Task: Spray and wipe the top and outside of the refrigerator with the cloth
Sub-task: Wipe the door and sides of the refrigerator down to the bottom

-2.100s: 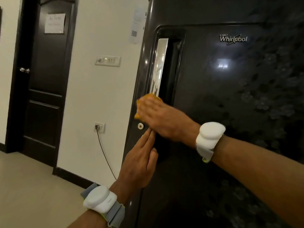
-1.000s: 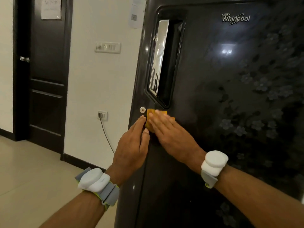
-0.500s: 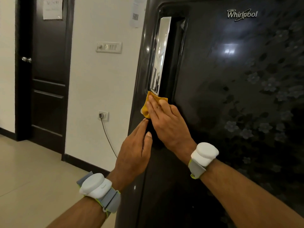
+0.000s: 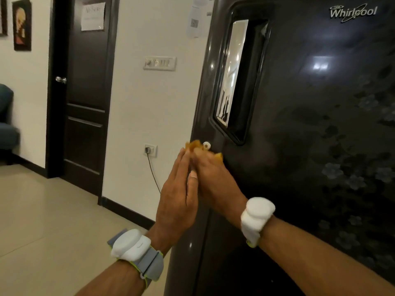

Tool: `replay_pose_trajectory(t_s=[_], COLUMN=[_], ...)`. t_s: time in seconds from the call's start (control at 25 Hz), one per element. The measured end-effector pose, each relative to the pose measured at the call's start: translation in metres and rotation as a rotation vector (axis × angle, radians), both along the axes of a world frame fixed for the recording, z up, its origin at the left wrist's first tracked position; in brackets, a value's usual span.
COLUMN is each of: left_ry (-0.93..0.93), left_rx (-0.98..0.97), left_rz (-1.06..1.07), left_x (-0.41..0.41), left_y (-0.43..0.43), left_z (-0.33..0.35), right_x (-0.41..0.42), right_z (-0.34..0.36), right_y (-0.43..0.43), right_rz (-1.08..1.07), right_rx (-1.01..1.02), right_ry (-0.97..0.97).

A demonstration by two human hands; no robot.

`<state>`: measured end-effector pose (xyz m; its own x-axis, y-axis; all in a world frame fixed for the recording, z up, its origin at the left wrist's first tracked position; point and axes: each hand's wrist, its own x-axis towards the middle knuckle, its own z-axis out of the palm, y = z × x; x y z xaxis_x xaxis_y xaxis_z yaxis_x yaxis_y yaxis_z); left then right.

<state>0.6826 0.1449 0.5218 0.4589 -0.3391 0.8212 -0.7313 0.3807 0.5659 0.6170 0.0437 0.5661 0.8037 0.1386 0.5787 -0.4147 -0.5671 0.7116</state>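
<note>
The dark glossy refrigerator (image 4: 310, 146) with a flower print fills the right side; its recessed handle (image 4: 239, 82) runs down near the left door edge, with a small round lock (image 4: 206, 145) below it. My right hand (image 4: 213, 180) presses the yellow cloth (image 4: 193, 145) flat against the door just under the lock; only the cloth's edges show past the fingers. My left hand (image 4: 178, 193) lies flat with straight fingers on the door's left edge, touching the right hand and holding nothing.
Left of the fridge is a white wall with a switch panel (image 4: 159, 63) and a socket (image 4: 150, 150) with a cord hanging down. A dark door (image 4: 85, 92) stands further left. Tiled floor (image 4: 53, 221) stretches below; a blue chair (image 4: 7, 124) sits at the far left.
My right hand has slid the cloth down from the bottom of the handle recess to just below the lock. The left hand stays on the door edge.
</note>
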Motion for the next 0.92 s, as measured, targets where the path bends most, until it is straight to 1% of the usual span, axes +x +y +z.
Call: replay_pose_trajectory(t_s=[0.04, 0.08, 0.12, 0.16, 0.2, 0.24, 0.28, 0.32, 0.4, 0.44, 0.48, 0.52, 0.56, 0.64, 0.68, 0.72, 0.76, 0.84, 0.88, 0.92], left_ry=[-0.003, -0.02, -0.038, -0.056, -0.065, -0.065, -0.054, -0.042, -0.077, -0.13, -0.194, -0.247, -0.276, -0.267, -0.254, -0.255, -0.265, -0.295, -0.315, -0.343], left_rx=[0.023, 0.043, 0.052, 0.05, 0.039, 0.023, 0.015, 0.023, 0.061, 0.082, 0.102, 0.113, 0.107, 0.082, 0.072, 0.062, 0.056, 0.068, 0.078, 0.085], left_rz=[-0.007, -0.013, -0.023, -0.032, -0.036, -0.032, -0.023, -0.013, 0.02, 0.025, 0.018, 0.005, -0.003, -0.02, -0.033, -0.053, -0.081, -0.108, -0.112, -0.113], left_x=[0.004, 0.007, 0.008, 0.008, 0.007, 0.007, 0.006, 0.006, 0.004, 0.001, -0.002, -0.007, -0.011, -0.024, -0.031, -0.037, -0.046, -0.056, -0.06, -0.066], left_y=[0.001, 0.003, 0.006, 0.008, 0.007, 0.007, 0.009, 0.01, 0.014, 0.016, 0.017, 0.017, 0.015, 0.007, 0.003, -0.001, -0.006, -0.011, -0.012, -0.014], left_z=[-0.005, -0.008, -0.009, -0.006, -0.005, -0.003, -0.002, -0.002, -0.009, -0.014, -0.017, -0.02, -0.019, -0.011, -0.007, -0.003, 0.0, -0.002, -0.005, -0.006], right_x=[-0.008, -0.011, -0.006, 0.005, 0.013, 0.018, 0.016, 0.008, -0.029, -0.053, -0.071, -0.085, -0.094, -0.108, -0.109, -0.106, -0.108, -0.128, -0.147, -0.162], right_z=[-0.018, -0.018, -0.007, 0.007, 0.023, 0.033, 0.025, 0.002, -0.063, -0.078, -0.078, -0.067, -0.043, 0.017, 0.027, 0.018, -0.005, -0.061, -0.067, -0.054], right_y=[-0.002, -0.007, -0.005, -0.002, 0.005, 0.015, 0.022, 0.021, 0.019, 0.015, 0.002, -0.015, -0.024, -0.02, -0.012, -0.008, -0.008, -0.003, -0.008, -0.015], right_rz=[-0.051, -0.042, -0.02, 0.042, 0.045, 0.019, -0.006, 0.027, 0.034, 0.035, 0.075, 0.074, 0.035, -0.067, -0.049, -0.014, -0.017, -0.048, -0.086, -0.102], right_rx=[-0.073, -0.145, -0.134, -0.053, 0.015, 0.043, 0.05, 0.02, -0.05, -0.106, -0.153, -0.204, -0.179, -0.026, 0.014, 0.001, -0.01, -0.07, -0.124, -0.137], right_ry=[0.154, 0.216, 0.202, 0.103, -0.059, -0.16, -0.121, -0.007, 0.336, 0.41, 0.384, 0.274, 0.131, -0.251, -0.353, -0.33, -0.206, 0.135, 0.185, 0.108])
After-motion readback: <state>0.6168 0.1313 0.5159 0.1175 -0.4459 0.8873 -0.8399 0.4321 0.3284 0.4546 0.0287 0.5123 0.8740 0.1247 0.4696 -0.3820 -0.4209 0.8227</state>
